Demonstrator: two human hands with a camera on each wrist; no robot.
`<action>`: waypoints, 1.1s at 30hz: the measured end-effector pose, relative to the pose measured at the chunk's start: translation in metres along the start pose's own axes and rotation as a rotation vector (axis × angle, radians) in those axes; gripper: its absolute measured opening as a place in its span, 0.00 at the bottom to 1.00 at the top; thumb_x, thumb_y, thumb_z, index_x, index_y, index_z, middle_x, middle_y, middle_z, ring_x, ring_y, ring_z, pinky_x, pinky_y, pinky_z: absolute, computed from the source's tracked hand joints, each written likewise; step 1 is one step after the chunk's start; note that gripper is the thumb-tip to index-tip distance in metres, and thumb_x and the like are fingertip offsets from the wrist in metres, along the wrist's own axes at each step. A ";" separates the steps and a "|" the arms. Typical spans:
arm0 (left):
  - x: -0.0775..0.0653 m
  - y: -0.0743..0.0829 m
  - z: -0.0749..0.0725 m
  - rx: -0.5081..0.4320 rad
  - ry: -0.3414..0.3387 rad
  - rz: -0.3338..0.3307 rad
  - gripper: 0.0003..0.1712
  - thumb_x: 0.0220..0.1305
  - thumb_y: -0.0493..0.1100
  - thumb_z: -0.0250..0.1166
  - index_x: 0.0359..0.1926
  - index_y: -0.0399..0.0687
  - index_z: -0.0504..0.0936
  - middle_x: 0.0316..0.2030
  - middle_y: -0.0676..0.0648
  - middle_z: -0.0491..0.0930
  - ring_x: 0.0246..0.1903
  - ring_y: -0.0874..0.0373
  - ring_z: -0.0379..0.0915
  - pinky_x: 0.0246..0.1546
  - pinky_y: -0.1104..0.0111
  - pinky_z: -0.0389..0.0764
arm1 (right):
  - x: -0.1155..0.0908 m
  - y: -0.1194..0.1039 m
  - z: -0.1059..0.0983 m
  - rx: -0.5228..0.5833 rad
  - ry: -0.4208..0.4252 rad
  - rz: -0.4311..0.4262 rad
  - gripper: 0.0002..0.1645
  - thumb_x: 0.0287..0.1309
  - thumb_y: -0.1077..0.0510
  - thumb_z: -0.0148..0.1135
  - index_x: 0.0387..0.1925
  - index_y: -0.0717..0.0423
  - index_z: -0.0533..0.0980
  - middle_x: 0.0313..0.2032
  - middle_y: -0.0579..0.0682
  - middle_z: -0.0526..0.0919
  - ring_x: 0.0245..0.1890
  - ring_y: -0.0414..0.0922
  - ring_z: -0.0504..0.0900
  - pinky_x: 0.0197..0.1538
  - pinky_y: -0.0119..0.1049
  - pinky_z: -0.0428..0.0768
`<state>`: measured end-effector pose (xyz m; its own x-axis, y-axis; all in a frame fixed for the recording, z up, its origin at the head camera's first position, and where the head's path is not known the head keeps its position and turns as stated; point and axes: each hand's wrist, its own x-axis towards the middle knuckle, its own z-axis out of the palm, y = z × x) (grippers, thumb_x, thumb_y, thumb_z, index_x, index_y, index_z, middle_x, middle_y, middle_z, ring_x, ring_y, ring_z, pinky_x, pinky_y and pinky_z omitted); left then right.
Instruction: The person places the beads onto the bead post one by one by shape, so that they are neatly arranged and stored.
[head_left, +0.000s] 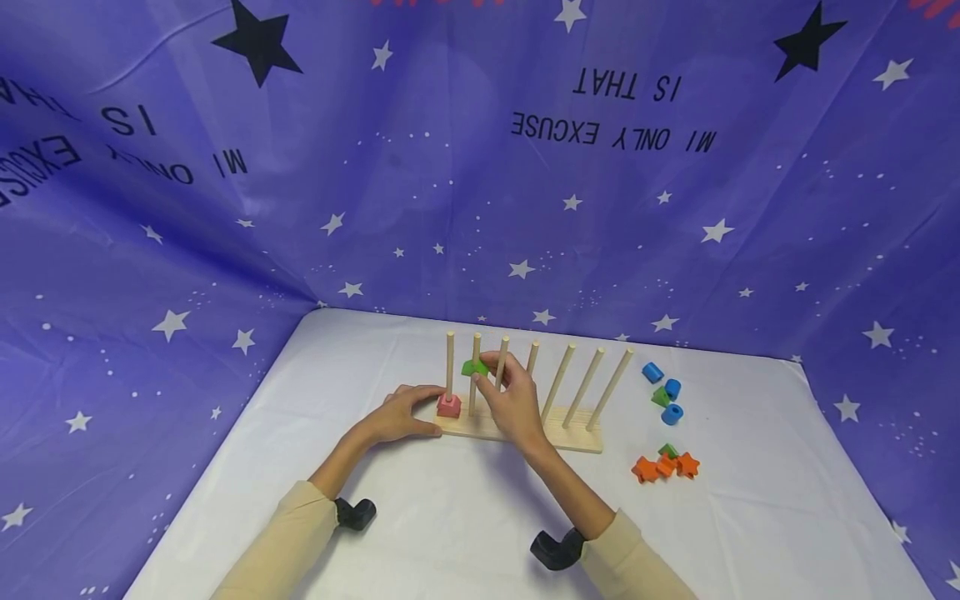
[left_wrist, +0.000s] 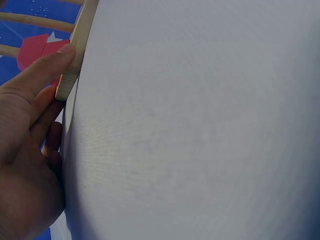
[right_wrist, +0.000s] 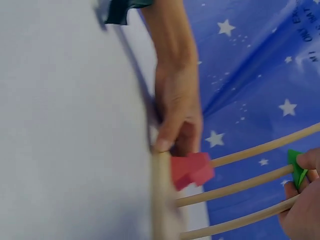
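Green block [head_left: 474, 367], pinched by right hand [head_left: 513, 404], looks threaded on second-from-left peg [head_left: 472, 397] (tough angle), left hand [head_left: 397, 415] gripping the base [head_left: 483, 427]; probably just needs sliding down.

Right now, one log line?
left hand: holds pale wooden base; right hand: pinches green triangular block; red angular block: around leftmost wooden peg

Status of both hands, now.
Left hand: closed, holding the end of the wooden base.
Right hand: closed, fingers pinching a green block at a peg.
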<state>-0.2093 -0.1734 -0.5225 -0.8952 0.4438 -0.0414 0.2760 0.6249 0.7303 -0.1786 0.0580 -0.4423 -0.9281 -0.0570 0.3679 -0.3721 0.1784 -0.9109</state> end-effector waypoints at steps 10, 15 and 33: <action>-0.001 -0.001 -0.001 -0.015 -0.001 -0.008 0.43 0.53 0.53 0.77 0.69 0.50 0.73 0.68 0.44 0.70 0.63 0.44 0.61 0.62 0.44 0.58 | -0.016 0.038 0.008 -0.085 -0.050 0.139 0.15 0.59 0.67 0.67 0.49 0.63 0.79 0.48 0.57 0.85 0.55 0.58 0.80 0.59 0.53 0.75; -0.001 -0.001 -0.001 -0.020 0.002 -0.007 0.43 0.53 0.53 0.77 0.69 0.49 0.73 0.67 0.44 0.70 0.63 0.45 0.61 0.61 0.45 0.59 | -0.023 0.048 0.010 -0.091 -0.071 0.195 0.16 0.57 0.68 0.67 0.48 0.64 0.80 0.48 0.58 0.85 0.54 0.58 0.81 0.56 0.52 0.77; -0.001 0.000 -0.001 -0.016 0.007 0.022 0.43 0.53 0.52 0.77 0.69 0.50 0.73 0.67 0.44 0.71 0.62 0.45 0.62 0.63 0.43 0.58 | -0.028 0.068 0.012 -0.148 -0.089 0.242 0.16 0.54 0.68 0.69 0.46 0.63 0.81 0.45 0.56 0.86 0.50 0.56 0.82 0.55 0.49 0.78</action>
<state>-0.2090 -0.1740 -0.5221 -0.8914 0.4528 -0.0204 0.2901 0.6047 0.7418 -0.1779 0.0603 -0.5167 -0.9896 -0.0804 0.1192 -0.1396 0.3383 -0.9306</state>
